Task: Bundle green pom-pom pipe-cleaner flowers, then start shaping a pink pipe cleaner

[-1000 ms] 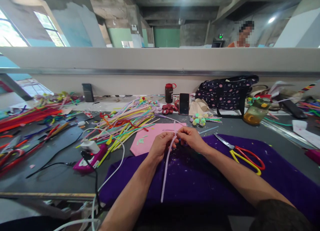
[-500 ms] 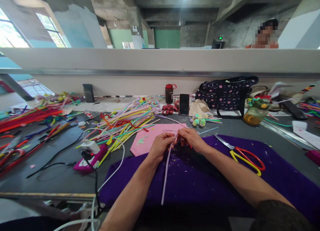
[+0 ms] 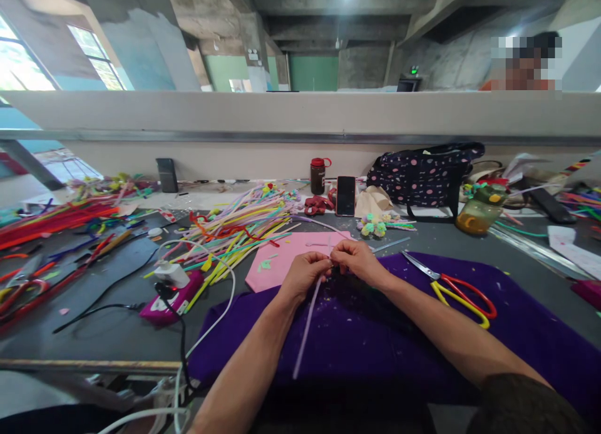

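Both hands meet above the purple cloth (image 3: 375,340), fingertips nearly touching. My left hand (image 3: 307,274) pinches a pale lilac pipe cleaner (image 3: 307,334), whose long end hangs down toward me over the cloth. The fingers of my right hand (image 3: 357,262) are closed at the same spot, on the pipe cleaner's upper part, which is mostly hidden by the fingers. Just beyond the hands lies a pink sheet (image 3: 277,249) with small green scraps on it. Scissors (image 3: 451,287) with red and yellow handles rest on the cloth to the right, blades partly apart.
A heap of coloured pipe cleaners (image 3: 235,227) lies to the left, near a magenta power strip (image 3: 171,305) with trailing cables. Behind stand a phone (image 3: 346,196), a dark bottle (image 3: 318,177), a patterned bag (image 3: 417,180) and a greenish jug (image 3: 481,211). A person is beyond the partition.
The hanging end of the pipe cleaner has swung a little to the left. Both hands stay nearly in place, fingers slightly shifted. The person behind the partition has moved right.
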{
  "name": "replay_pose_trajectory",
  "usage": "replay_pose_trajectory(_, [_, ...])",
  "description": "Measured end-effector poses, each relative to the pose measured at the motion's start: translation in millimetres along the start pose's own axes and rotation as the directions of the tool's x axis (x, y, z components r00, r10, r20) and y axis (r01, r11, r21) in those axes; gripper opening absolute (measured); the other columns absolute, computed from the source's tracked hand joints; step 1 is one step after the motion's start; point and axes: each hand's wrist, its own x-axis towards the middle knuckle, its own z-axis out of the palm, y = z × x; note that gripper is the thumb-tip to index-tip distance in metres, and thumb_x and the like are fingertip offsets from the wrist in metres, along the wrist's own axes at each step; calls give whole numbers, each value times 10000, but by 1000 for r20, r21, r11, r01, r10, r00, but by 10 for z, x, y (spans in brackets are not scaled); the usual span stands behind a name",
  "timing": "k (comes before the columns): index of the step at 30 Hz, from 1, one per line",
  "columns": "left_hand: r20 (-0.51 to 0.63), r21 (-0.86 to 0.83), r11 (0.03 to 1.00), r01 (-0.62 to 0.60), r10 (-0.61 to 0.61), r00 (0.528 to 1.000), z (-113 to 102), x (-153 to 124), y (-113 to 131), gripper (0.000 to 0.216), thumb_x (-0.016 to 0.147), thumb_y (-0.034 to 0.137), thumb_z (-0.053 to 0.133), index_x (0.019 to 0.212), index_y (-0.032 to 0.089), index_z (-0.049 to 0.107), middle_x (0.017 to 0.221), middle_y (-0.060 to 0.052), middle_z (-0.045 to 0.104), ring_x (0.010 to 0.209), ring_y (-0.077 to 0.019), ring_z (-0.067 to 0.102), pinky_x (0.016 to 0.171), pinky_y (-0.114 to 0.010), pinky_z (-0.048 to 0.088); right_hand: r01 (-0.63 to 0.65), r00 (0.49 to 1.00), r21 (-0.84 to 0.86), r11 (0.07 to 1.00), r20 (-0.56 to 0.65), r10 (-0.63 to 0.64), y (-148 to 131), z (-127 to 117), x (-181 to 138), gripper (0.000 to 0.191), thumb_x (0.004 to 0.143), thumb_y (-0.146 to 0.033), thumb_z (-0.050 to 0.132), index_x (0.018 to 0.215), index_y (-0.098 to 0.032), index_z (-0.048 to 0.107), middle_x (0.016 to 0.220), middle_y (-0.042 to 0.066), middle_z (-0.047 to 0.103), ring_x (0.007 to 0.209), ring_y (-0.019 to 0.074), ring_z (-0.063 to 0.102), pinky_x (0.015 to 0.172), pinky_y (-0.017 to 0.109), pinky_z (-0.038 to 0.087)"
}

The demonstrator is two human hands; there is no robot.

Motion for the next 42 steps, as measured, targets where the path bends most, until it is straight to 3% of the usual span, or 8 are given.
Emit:
replay_pose_trajectory(4, [-1,-8,1000,-5,5,1000,-1,14,-4,172,593,296,657,612,138,591,444,38,505,337,-45,375,355,-178,236,259,953,-234,937,-99,-288,30,-88,-2,153,793,-267,490,863,-201,608,786,25,600,606,121,556,568,241,438])
replay_pose_trajectory(6, [6,-6,1000,-6,6,1000,0,15,-7,144,591,273,649,603,142,591,429,47,482,335,-44,359,355,-181,226,402,896,-402,823,-16,-445,52,-142,-11,197,808,-223,478,941,-234,623,942,53,592,790,151,564,694,268,435])
replay_pose_trajectory(9, [41,-42,999,9,-7,999,1,7,-10,106,579,235,646,602,148,588,428,56,471,338,-40,349,358,-183,216,498,846,-555,667,142,-513,108,-189,-19,257,823,-191,457,1001,-277,621,1031,59,565,843,154,548,713,269,418])
replay_pose_trajectory(12, [89,-102,994,42,-32,995,-3,-4,-9,128,576,241,661,612,146,584,443,54,482,340,-35,354,360,-180,209,520,831,-588,620,179,-526,153,-190,-9,249,824,-188,458,982,-275,630,1027,64,558,854,157,544,710,267,416])
replay_pose_trajectory(18, [98,-153,987,47,-33,995,3,-8,-9,218,568,298,708,641,135,583,468,37,519,353,-31,390,361,-166,215,532,839,-383,755,123,-530,142,-136,17,209,796,-129,467,889,-207,637,852,54,609,796,146,565,704,259,434])
replay_pose_trajectory(24, [56,-191,982,-14,25,998,36,-12,-6,213,583,286,709,673,130,596,495,38,524,380,-31,407,367,-160,232,314,941,-201,928,-64,-332,154,-52,6,105,746,-156,535,806,-169,620,650,1,603,565,115,549,536,215,428])
replay_pose_trajectory(33, [-2,-216,966,-140,143,990,78,-12,-37,212,628,315,675,663,128,583,521,35,524,399,-35,415,385,-162,252,397,903,-276,876,-57,-427,63,-64,-12,147,754,-163,537,809,-192,671,695,20,615,652,136,544,615,242,413])
replay_pose_trajectory(42, [-79,-218,952,-217,204,976,113,-31,-18,217,645,333,659,675,131,585,525,40,509,435,-47,418,426,-174,305,269,959,-159,950,-50,-280,54,-12,-29,154,762,-271,556,835,-182,657,708,15,597,565,109,509,518,220,386])
